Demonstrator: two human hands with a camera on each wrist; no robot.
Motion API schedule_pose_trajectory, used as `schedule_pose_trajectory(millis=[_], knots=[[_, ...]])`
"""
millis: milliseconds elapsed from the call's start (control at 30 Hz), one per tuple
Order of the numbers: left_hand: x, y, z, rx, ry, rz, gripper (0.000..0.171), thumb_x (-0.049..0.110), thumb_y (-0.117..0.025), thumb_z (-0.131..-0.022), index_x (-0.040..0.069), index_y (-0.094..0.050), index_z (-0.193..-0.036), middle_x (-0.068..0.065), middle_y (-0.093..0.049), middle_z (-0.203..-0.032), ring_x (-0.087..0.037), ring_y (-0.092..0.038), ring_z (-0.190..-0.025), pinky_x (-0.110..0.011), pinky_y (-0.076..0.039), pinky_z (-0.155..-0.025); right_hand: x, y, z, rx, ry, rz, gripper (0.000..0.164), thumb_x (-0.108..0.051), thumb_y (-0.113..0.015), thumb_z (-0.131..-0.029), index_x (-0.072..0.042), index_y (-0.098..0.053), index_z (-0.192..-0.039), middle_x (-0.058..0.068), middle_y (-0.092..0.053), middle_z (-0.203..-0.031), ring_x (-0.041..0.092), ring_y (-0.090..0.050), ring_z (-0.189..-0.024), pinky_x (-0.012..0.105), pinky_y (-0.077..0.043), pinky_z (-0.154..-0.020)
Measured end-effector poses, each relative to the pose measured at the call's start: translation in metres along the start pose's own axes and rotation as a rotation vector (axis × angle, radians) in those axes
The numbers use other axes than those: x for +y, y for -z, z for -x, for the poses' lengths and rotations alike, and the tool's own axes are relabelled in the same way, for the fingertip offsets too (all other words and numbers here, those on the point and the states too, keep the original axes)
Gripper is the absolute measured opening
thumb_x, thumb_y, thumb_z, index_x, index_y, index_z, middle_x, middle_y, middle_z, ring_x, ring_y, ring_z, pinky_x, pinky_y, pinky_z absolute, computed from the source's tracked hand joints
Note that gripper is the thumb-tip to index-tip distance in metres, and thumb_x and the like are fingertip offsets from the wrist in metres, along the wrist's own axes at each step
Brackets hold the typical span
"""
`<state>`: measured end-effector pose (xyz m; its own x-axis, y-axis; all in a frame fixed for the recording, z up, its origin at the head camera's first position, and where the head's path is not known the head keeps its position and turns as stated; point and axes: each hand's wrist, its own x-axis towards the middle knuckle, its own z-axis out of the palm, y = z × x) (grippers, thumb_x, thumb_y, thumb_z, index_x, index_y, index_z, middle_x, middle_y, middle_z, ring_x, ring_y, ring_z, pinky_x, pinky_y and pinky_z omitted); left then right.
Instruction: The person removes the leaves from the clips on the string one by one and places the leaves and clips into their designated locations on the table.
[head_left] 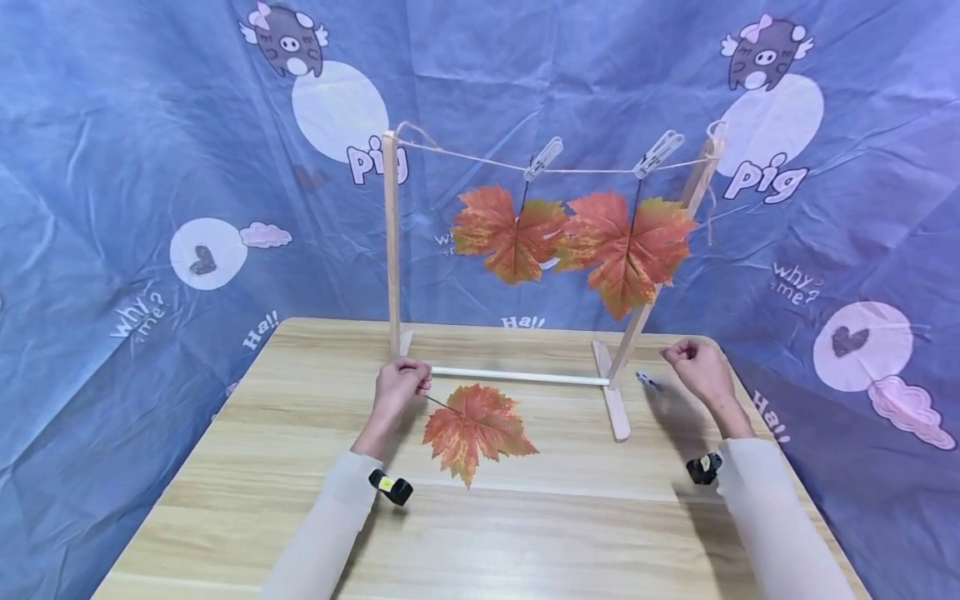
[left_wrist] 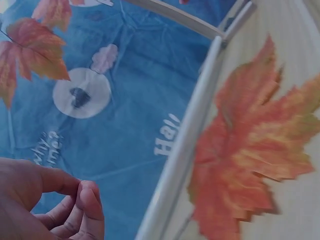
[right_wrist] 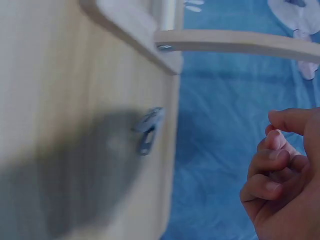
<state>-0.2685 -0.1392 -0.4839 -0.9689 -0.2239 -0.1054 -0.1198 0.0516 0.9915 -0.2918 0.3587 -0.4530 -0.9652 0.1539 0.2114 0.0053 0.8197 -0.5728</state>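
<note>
My left hand pinches the thin stem of an orange-red maple leaf, which hangs over the table beside the rack's lower bar. In the left wrist view this leaf fills the right side. My right hand hovers near the table's right edge with loosely bent fingers and nothing between them. A small clothespin lies on the table just left of it. Two more leaves, one on the left and one on the right, hang by their stems from pale clothespins on a string.
The string spans two wooden posts, the left post and the right post. A white bar joins them low down, and a wooden foot sticks out toward me. Blue printed cloth surrounds the wooden table.
</note>
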Motion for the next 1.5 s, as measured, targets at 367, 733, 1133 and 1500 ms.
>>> schedule_pose_trajectory(millis=[367, 733, 1133, 1500], knots=[[0.042, -0.001, 0.004, -0.040, -0.067, 0.057, 0.011, -0.001, -0.066, -0.095, -0.005, -0.066, -0.105, -0.011, -0.072, -0.083, -0.008, -0.066, -0.065, -0.017, -0.060, -0.061, -0.039, 0.024, -0.004, 0.059, 0.096, -0.007, 0.034, -0.039, -0.067, -0.102, -0.008, -0.069, -0.090, -0.002, -0.062, -0.075, 0.019, -0.054, -0.072, 0.028, -0.041, -0.064], [0.084, -0.005, 0.013, -0.085, -0.166, 0.087, 0.007, 0.003, -0.068, -0.099, -0.003, -0.067, -0.103, -0.005, -0.071, -0.080, -0.010, -0.066, -0.066, -0.020, -0.060, -0.062, -0.080, 0.049, -0.004, 0.137, 0.162, -0.086, 0.029, -0.034, -0.064, -0.101, -0.010, -0.068, -0.085, -0.014, -0.058, -0.065, 0.010, -0.051, -0.066, 0.023, -0.038, -0.063], [0.117, -0.011, 0.019, -0.111, -0.249, 0.110, 0.011, 0.006, -0.071, -0.099, -0.003, -0.068, -0.104, -0.002, -0.069, -0.079, -0.009, -0.066, -0.066, -0.023, -0.062, -0.064, -0.129, 0.067, 0.002, 0.240, 0.295, -0.227, 0.026, -0.026, -0.069, -0.100, -0.008, -0.066, -0.081, -0.028, -0.054, -0.062, -0.001, -0.049, -0.061, 0.018, -0.036, -0.060], [0.142, -0.018, 0.025, -0.148, -0.286, 0.125, 0.009, 0.010, -0.071, -0.100, 0.001, -0.068, -0.103, -0.013, -0.071, -0.088, -0.013, -0.067, -0.071, -0.021, -0.060, -0.064, -0.163, 0.077, 0.002, 0.277, 0.392, -0.282, 0.022, -0.020, -0.070, -0.099, -0.006, -0.067, -0.082, -0.027, -0.055, -0.060, -0.004, -0.048, -0.059, 0.014, -0.037, -0.059]])
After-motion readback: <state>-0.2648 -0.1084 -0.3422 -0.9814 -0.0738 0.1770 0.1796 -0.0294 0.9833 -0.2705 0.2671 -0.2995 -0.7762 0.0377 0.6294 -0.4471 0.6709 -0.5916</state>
